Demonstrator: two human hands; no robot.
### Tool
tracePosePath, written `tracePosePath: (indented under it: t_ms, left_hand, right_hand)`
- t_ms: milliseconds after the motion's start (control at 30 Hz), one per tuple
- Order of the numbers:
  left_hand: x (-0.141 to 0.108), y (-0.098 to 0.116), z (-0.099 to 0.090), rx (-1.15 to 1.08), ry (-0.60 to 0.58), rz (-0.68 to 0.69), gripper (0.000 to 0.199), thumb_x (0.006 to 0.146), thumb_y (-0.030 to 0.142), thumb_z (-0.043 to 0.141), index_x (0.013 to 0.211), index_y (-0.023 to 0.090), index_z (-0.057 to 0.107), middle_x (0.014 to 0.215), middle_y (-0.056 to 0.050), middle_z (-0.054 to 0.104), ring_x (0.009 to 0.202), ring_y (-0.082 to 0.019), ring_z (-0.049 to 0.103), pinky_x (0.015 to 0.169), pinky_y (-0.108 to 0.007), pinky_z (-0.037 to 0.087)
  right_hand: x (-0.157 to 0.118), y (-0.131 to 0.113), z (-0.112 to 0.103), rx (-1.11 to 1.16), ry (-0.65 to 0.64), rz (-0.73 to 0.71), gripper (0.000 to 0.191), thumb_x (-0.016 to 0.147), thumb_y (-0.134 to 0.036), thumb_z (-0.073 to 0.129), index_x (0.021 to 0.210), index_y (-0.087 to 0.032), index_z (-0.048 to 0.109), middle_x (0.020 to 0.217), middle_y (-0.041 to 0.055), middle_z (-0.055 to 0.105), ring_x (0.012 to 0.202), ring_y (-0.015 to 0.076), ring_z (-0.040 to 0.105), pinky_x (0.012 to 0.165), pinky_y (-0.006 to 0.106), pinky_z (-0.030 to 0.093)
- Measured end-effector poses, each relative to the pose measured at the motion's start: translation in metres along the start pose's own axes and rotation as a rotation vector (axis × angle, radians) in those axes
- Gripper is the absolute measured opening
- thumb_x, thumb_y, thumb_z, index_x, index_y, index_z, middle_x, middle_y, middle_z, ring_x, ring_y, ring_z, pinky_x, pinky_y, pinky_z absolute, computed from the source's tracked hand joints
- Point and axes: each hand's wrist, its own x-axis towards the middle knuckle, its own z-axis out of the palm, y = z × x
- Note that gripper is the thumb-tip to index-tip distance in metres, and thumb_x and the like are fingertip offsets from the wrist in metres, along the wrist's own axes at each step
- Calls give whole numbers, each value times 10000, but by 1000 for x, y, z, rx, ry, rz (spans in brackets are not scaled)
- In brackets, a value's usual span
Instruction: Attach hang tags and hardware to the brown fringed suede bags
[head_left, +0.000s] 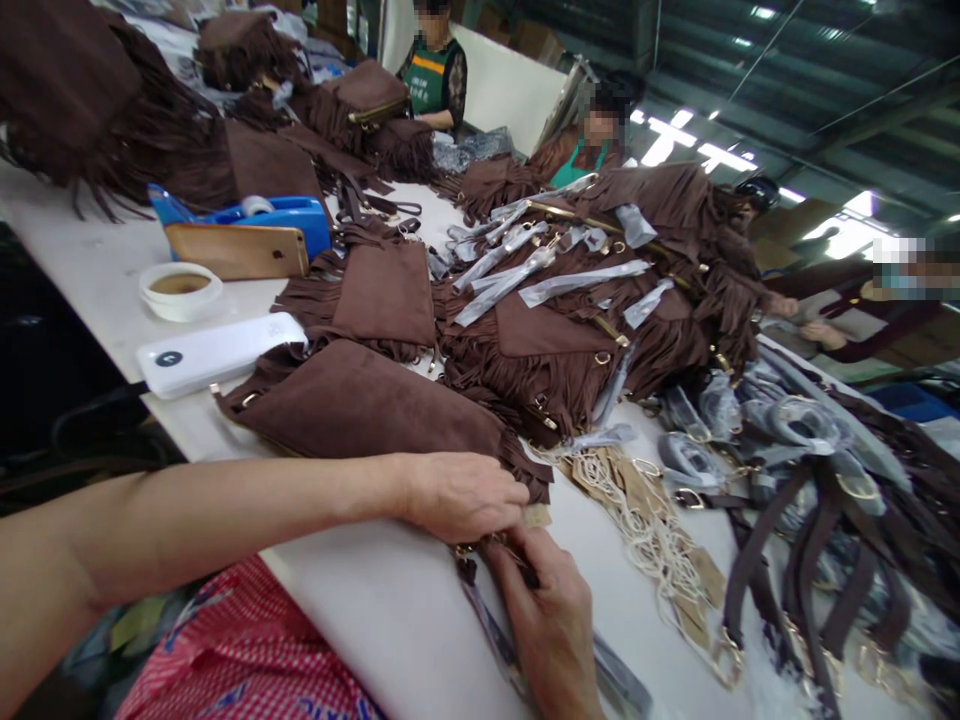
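White tabletop (390, 610) spreads beneath us, with heaped fringed bags (562, 350) beyond and corded tags (652, 540) to one side. Nearest us, the brown bag (375, 400) lies flat, its fringed end at our left hand (461, 495). That hand is curled, fingertips hidden, so we cannot tell its grip. Our right hand (551, 610) pinches what seems a dark strap end (491, 550), just beside the left.
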Motion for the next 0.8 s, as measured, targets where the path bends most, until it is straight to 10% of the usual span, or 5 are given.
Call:
tracePosePath:
  t_ms: [400, 800]
  left_hand:
    - [-8, -6, -7, -466, 296, -273, 208, 829, 20, 451, 789, 213, 387, 949, -62, 549, 819, -164, 512, 761, -259, 461]
    - [-11, -8, -15, -577, 433, -367, 159, 826, 17, 459, 807, 168, 503, 850, -33, 560, 775, -145, 515, 743, -241, 444]
  right_hand:
    - [15, -7, -31, -30, -168, -161, 385, 863, -206, 564, 1241, -245, 629, 935, 30, 748, 799, 219, 667, 719, 319, 516]
    - [56, -25, -18, 283, -143, 71, 225, 873, -332, 568, 711, -213, 670, 667, -15, 615, 634, 152, 550, 589, 241, 421]
